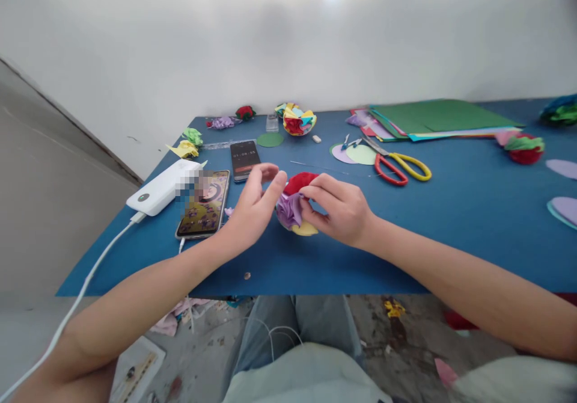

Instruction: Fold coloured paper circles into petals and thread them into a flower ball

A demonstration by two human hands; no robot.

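Note:
A small paper flower (pixel 295 201) with red, purple and yellow petals sits just above the blue table (pixel 451 234) between my hands. My right hand (pixel 340 207) is closed round its right side, fingers pinching the petals. My left hand (pixel 255 207) is at the flower's left, fingers stretched out and slightly curled, fingertips touching the petals. Part of the flower is hidden behind my fingers.
Two phones (pixel 204 203) (pixel 244 159) and a white power bank (pixel 162 186) with a cable lie at the left. Red and yellow scissors (pixel 401 167), paper circles (pixel 354 153), stacked coloured paper (pixel 433 120) and several finished paper flowers (pixel 298 119) (pixel 523 147) lie further back and right.

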